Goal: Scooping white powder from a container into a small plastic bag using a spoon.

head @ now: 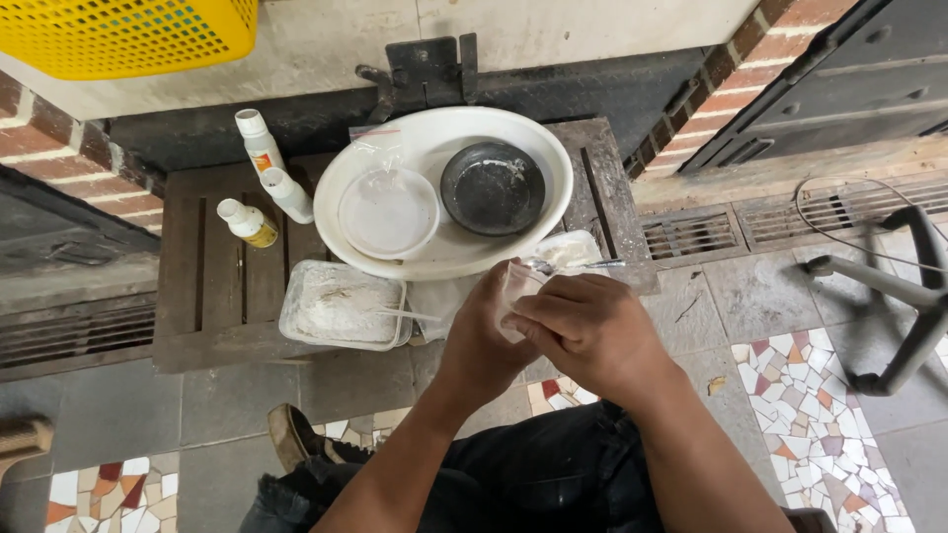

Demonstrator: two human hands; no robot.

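Both hands meet over the table's front edge w/ a small clear plastic bag [521,286] pinched between em, left hand [484,336] gripping underneath, right hand [583,331] clamped on top, white basin [434,262] just beyond.

A dark, weathered wooden bench [227,286] stands against a brick-edged wall [59,138]. Grey floor tiles [118,405] alternate with mosaic patches [820,415]. A metal drain grate [691,235] runs along the wall; daylight seems soft.
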